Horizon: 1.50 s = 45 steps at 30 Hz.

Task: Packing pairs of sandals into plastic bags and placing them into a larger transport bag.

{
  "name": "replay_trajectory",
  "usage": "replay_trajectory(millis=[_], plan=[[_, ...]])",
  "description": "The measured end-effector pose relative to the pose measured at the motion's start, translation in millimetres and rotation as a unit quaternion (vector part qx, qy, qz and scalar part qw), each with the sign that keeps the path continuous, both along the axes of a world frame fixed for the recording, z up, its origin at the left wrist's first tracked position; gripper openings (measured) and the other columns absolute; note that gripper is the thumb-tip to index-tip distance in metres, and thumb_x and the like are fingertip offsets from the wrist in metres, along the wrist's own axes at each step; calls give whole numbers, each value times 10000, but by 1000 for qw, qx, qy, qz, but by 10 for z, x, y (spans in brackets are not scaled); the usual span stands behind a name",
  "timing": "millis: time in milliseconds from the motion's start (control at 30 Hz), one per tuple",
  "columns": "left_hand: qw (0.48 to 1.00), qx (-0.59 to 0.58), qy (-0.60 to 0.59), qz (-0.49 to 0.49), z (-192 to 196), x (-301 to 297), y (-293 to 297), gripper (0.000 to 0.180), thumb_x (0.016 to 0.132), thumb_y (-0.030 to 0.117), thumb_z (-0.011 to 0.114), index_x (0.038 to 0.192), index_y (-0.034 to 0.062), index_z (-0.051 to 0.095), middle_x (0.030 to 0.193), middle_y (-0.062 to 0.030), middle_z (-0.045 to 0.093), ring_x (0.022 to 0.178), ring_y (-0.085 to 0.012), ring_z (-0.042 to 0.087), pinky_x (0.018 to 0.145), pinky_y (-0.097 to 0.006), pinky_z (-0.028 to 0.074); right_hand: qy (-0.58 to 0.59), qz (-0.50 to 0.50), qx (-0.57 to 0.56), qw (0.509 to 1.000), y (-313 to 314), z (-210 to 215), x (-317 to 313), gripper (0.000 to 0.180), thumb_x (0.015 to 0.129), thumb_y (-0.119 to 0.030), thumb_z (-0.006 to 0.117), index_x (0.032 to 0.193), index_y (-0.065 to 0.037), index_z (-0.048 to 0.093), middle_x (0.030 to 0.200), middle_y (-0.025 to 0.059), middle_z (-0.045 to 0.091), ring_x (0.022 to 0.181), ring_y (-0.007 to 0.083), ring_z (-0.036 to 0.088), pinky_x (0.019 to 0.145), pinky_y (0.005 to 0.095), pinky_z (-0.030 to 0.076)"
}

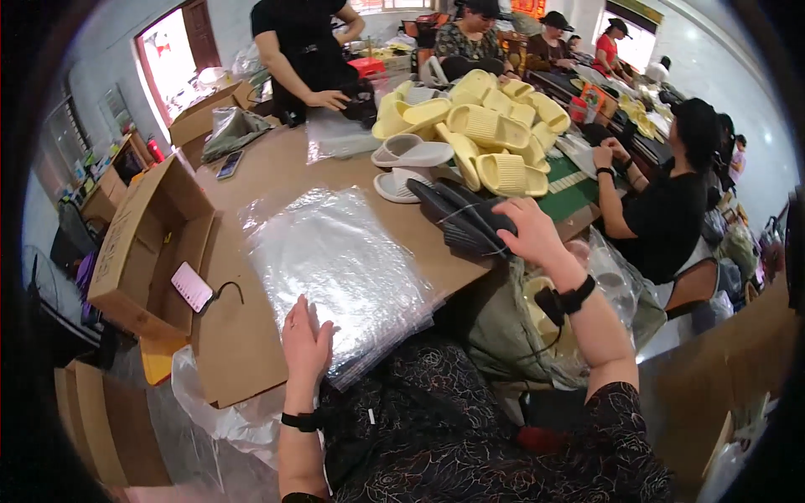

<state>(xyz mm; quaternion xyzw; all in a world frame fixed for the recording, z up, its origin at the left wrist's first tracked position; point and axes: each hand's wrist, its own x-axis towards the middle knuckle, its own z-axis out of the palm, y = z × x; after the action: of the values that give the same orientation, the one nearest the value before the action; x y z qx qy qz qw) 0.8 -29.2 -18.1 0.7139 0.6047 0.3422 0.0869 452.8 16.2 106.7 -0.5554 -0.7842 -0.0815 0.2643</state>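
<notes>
My left hand (305, 342) rests with its fingers stretched out on the near left part of a stack of clear plastic bags (335, 251). To the right, my right hand (533, 233) grips the near end of a pair of black slippers (463, 216), which lie at the table's edge. Just behind them are grey-white slippers (411, 152), one on top of another. Farther back rises a heap of pale yellow slippers (488, 126) with ribbed straps. The undersides of the black slippers are hidden.
An open cardboard box (151, 243) stands at the left, a phone (193, 287) propped in it. Another phone (229, 164) lies behind. A person in black (306, 59) handles bags across the table; another person (671, 189) sits at right. A sack (503, 323) stands below the right edge.
</notes>
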Motion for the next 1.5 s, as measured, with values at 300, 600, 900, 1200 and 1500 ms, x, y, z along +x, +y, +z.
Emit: replay_trajectory(millis=[300, 600, 900, 1200, 1500], plan=[[999, -32, 18, 11, -94, -94, -7, 665, 849, 316, 644, 1356, -67, 449, 1369, -249, 506, 1259, -422, 468, 1065, -464, 380, -64, 39, -140, 987, 687, -90, -444, 690, 669, -399, 807, 1230, -54, 600, 1085, 213, 671, 1001, 394, 635, 899, 452, 499], [999, -35, -25, -5, -15, -86, 6, 654, 871, 332, 673, 1355, -47, 449, 1388, -235, 491, 1285, -402, 454, 1106, -436, 349, 143, 10, -40, 989, 872, -2, -940, 296, 858, -169, 658, 1121, -36, 628, 1078, 151, 684, 992, 315, 652, 883, 383, 493], [1000, -4, 8, -1, -98, -51, 16, 774, 834, 338, 714, 1434, -17, 377, 1323, -270, 532, 1243, -439, 478, 1043, -479, 400, -301, -63, -166, 937, 818, -58, -1036, 301, 832, -131, 573, 1133, -108, 586, 919, 117, 709, 882, 306, 691, 757, 443, 503], [999, -11, 33, 9, -79, -111, -7, 745, 834, 326, 704, 1398, -54, 400, 1306, -256, 548, 1228, -435, 487, 1026, -470, 408, -177, 90, -380, 903, 956, -122, -561, 301, 740, -180, 630, 1015, -175, 753, 999, 68, 727, 972, 279, 678, 816, 416, 537], [998, -39, -38, -20, -78, -115, 40, 762, 873, 416, 644, 1440, -12, 367, 1384, -226, 502, 1287, -402, 449, 1085, -455, 362, -223, 13, -311, 924, 698, -190, -365, 344, 632, -147, 646, 944, -211, 776, 937, 104, 727, 884, 295, 686, 797, 385, 551]])
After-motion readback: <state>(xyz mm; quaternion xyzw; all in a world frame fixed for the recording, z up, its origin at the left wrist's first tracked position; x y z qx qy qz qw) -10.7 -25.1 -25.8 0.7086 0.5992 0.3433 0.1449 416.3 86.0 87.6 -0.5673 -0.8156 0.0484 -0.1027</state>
